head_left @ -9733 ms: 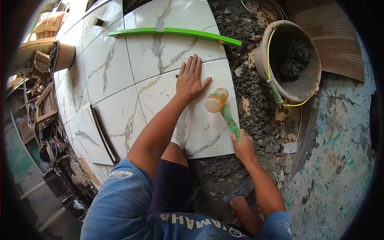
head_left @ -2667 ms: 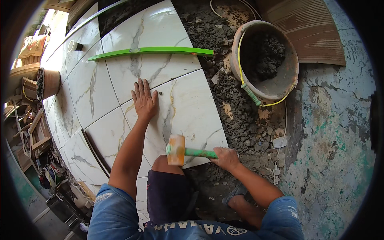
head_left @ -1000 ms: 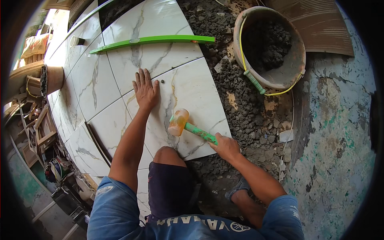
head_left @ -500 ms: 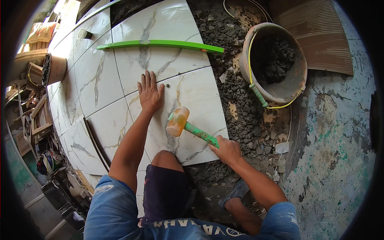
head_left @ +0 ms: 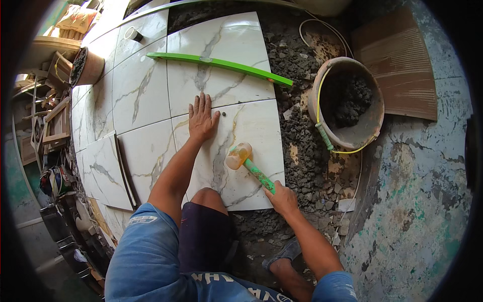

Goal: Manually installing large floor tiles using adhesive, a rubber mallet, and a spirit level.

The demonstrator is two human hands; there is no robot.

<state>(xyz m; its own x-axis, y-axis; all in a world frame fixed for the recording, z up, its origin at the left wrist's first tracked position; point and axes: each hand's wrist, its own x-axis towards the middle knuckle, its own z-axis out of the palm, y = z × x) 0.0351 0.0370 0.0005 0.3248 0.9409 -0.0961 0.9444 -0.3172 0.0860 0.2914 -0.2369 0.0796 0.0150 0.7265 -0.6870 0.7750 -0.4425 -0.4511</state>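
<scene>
My right hand (head_left: 283, 198) is closed round the green handle of a rubber mallet (head_left: 238, 155), whose pale yellowish head is over the near marble-patterned tile (head_left: 251, 131). Whether the head touches the tile I cannot tell. My left hand (head_left: 203, 121) lies flat with fingers stretched across the joint between this tile and the one beyond it. A small dark lump (head_left: 224, 114) rests just right of my left hand. Farther off, a green spirit level (head_left: 226, 64) lies across the far tile (head_left: 214, 40).
A bucket of dark mortar (head_left: 314, 95) with a yellow handle stands at the right, on rubble and mortar (head_left: 307, 151). Loose tiles (head_left: 105, 171) are stacked at the left. A second bucket (head_left: 92, 68) and a small cup (head_left: 133, 34) stand farther back. A peeling wall (head_left: 402, 201) borders the right.
The view has shifted, so the scene appears farther right. My left hand stays flat on the tile, and the mallet in my right hand has turned slightly.
</scene>
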